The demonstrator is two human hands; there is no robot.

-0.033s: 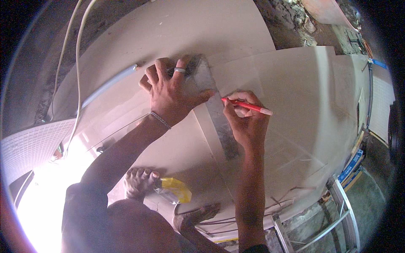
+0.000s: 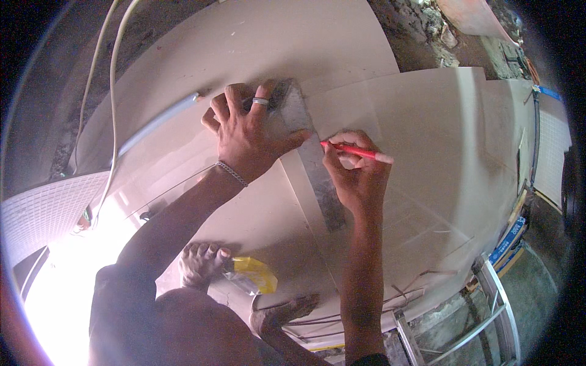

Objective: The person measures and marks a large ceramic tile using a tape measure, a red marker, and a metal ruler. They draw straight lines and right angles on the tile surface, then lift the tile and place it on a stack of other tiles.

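Pale flat boards (image 2: 415,201) lie under both hands. A flat grey straight-edged strip (image 2: 326,198) runs across them, slanting from far to near. My left hand (image 2: 247,131) presses down on the strip's far part, fingers spread and bent, the thumb at its right edge; the fingertips are partly hidden. Pinched in my right hand (image 2: 360,174) is a red pencil (image 2: 356,150) with a pale end. Its point meets the strip's right edge, close to my left thumb.
Near my bare feet (image 2: 204,263) lies a yellow and clear packet (image 2: 255,274). A metal ladder (image 2: 497,305) stands at the lower right. Beyond the left hand is a pale blue tube (image 2: 159,122); white cables (image 2: 113,79) hang at left. Broken rubble (image 2: 436,33) lies at the far right.
The pencil's pale end has shifted very slightly up. My left hand and the strip have stayed in place.
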